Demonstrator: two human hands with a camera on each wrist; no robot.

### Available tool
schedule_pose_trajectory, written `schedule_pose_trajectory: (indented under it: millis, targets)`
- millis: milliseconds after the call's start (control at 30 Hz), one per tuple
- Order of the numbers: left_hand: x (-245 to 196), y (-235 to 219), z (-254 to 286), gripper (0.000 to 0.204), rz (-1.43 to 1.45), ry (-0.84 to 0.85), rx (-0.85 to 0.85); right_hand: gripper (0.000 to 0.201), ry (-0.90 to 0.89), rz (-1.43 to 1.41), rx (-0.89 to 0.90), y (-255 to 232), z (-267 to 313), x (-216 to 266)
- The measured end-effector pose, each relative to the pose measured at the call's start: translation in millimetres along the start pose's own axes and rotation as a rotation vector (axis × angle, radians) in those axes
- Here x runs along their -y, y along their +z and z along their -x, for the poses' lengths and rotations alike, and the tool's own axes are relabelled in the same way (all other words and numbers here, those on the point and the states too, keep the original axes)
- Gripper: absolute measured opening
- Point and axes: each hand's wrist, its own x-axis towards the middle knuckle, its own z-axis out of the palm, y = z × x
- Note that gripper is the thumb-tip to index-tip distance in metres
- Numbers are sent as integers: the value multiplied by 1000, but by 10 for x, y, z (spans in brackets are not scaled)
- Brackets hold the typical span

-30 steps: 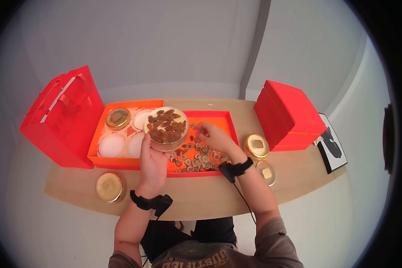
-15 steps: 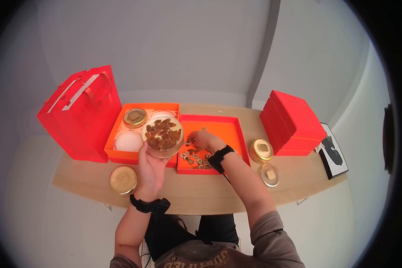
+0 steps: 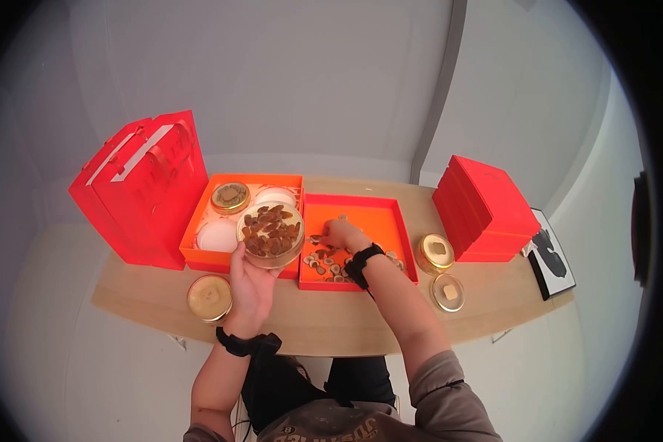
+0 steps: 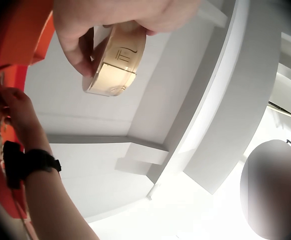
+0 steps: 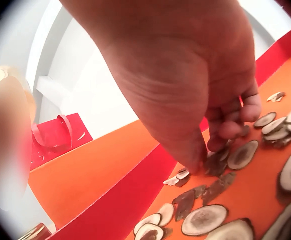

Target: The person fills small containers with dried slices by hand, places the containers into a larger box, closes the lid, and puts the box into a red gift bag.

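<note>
Pale worktop (image 3: 324, 324), grey wall (image 3: 272, 88) behind. Head view: we see the left grip (image 3: 250, 293) wrapped round a jar (image 3: 276, 260) of dried brown pieces (image 3: 272, 236), held near the red-orange tray (image 3: 379, 221); right grip (image 3: 344, 234) down in that tray. Left wrist view: jar's side looks stiff, perhaps slippery; we'd cradle it low. Right wrist view: fingertips nearly together, pinching a dark piece (image 5: 215, 165) among pale slices (image 5: 204, 220); we judge it light, brittle, best taken by its edges.

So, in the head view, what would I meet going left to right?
Red bag, front gold-topped jar, tub of brown pieces, right hand, red boxes, black-and-white picture.
</note>
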Motion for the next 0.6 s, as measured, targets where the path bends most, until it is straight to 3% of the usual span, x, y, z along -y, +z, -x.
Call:
schedule_pose_trajectory:
  millis: [200,300,433,500,600]
  targets:
    - [19,15,9,50,2,0,3,36,-88,-139,-232,260,-245,-173]
    - [28,28,11,51,-1,3,2,38,-34,-201,-105,213,-224,-66]
    - [47,0,3,52,1,16,16,27,-19,-244,-95,182,-132,53]
    - [40,8,11,52,-4,15,23,23,-80,-50,-174,235,-219,12]
    - [43,3,-6,53,-6,16,28,20,-75,-14,-156,216,-229,11]
